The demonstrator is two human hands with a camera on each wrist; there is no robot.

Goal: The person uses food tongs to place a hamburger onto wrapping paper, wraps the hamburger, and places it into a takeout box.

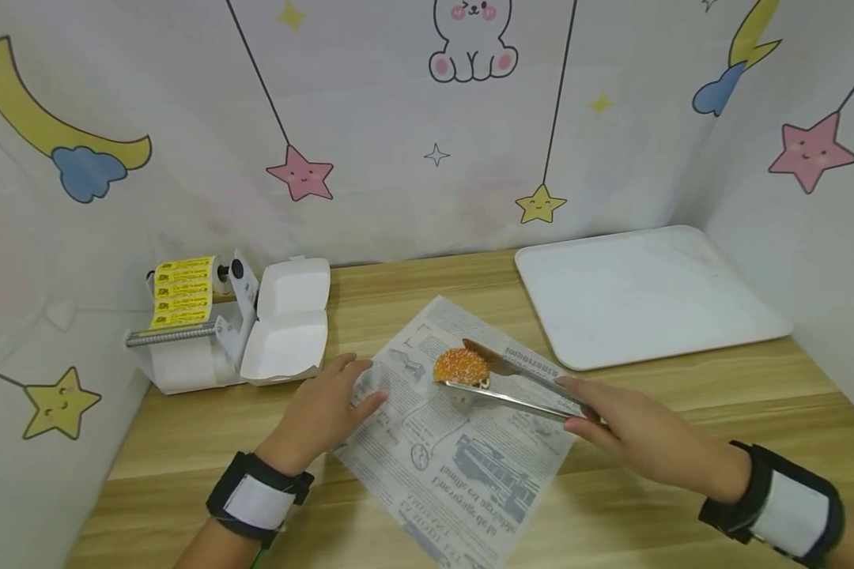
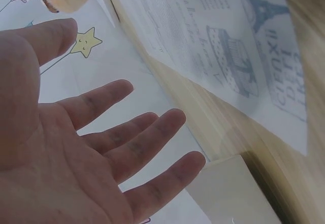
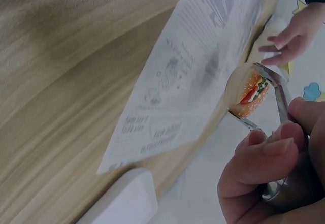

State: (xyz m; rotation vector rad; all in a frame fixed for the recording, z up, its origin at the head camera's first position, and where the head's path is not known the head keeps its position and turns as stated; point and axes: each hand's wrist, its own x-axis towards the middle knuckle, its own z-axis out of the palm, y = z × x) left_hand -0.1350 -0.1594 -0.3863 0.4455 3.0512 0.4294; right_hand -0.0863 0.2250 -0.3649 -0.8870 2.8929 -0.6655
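Observation:
My right hand (image 1: 644, 435) grips metal tongs (image 1: 515, 405) near their closed end. Between the tongs' tips is a small burger (image 1: 461, 367) with a sesame bun, held just over a sheet of printed newspaper-style wrapping paper (image 1: 416, 431). Red and green filling shows at the side of the burger (image 3: 252, 93) in the right wrist view. My left hand (image 1: 327, 407) hovers by the left corner of the paper, fingers spread and nothing in them. In the left wrist view its palm (image 2: 66, 148) faces the camera.
An open white clamshell box (image 1: 285, 340) stands at the back left, beside a label dispenser (image 1: 192, 324) with a yellow roll. A white tray (image 1: 648, 300) lies at the back right. Printed cloth walls (image 1: 398, 197) close off the wooden table (image 1: 648, 506).

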